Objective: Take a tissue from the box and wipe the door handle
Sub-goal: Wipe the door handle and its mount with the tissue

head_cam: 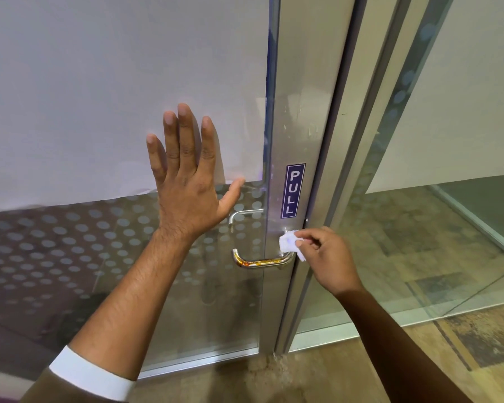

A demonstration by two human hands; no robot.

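Left hand (186,175) lies flat and open on the glass door (99,82), apparently steadying it. Right hand (326,254) pinches the tissue (288,242) against the door handle (262,261), wiping.

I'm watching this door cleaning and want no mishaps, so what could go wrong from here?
The tissue is small and crumpled, pinched only by the right hand fingertips, so it may slip or tear on the door handle. The orange-brown grime along the handle's lower bar could smear rather than lift. The left hand, flat on the glass door, may leave prints.
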